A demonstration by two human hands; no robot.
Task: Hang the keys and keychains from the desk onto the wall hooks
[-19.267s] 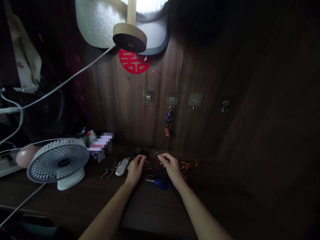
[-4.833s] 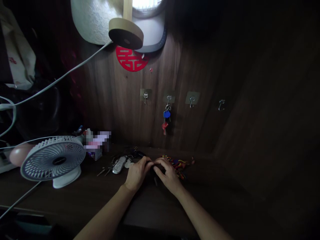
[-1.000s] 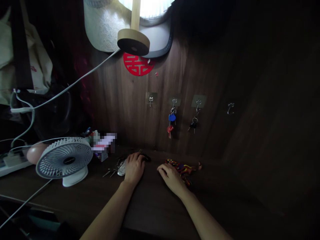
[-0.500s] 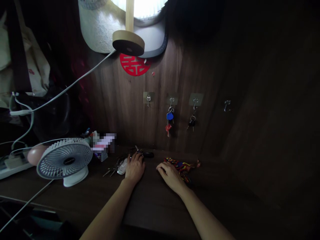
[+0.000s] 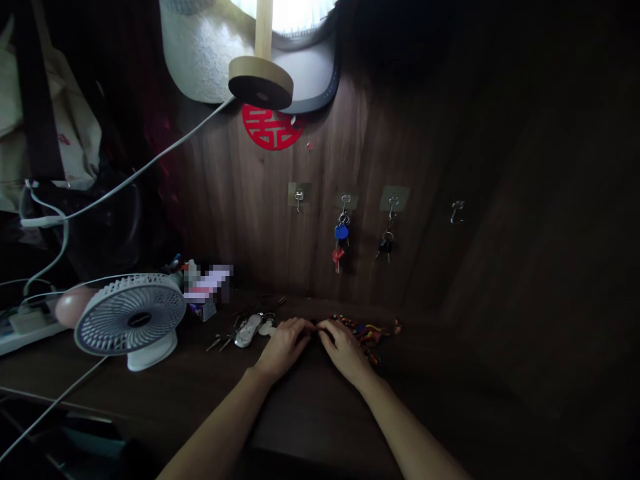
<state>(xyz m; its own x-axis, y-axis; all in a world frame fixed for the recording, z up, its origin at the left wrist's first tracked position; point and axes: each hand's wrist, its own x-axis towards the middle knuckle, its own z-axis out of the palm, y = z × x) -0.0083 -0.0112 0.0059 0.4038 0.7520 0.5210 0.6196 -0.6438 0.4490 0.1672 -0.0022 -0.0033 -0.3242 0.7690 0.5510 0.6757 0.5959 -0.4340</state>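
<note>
My left hand [image 5: 286, 343] is low over the shelf, its fingers curled together and pointing right. Whatever lies in those fingers is hidden. Close by, my right hand [image 5: 343, 347] has bent, closed fingers, and its tips almost meet the left ones; I cannot make out what is between them. A multicoloured braided cord bundle [image 5: 370, 331] lies behind and to the right of my right hand, partly covered by it. Left of my left hand rest a silver-white key fob [image 5: 247, 331], a pale round tag [image 5: 267, 327] and several loose keys [image 5: 220, 342].
On the back wall, hooks carry a key bunch with blue and red covers [image 5: 341, 232] and a black key set [image 5: 385, 245]. A white fan [image 5: 133, 320] stands left. A lamp [image 5: 261, 83] hangs above, before caps [image 5: 305, 73]. A cable [image 5: 150, 163] crosses the left side.
My left hand has moved right and slightly toward me, uncovering the pale tag, and now meets my right hand. The black elongated object behind it no longer shows. My right hand has barely moved.
</note>
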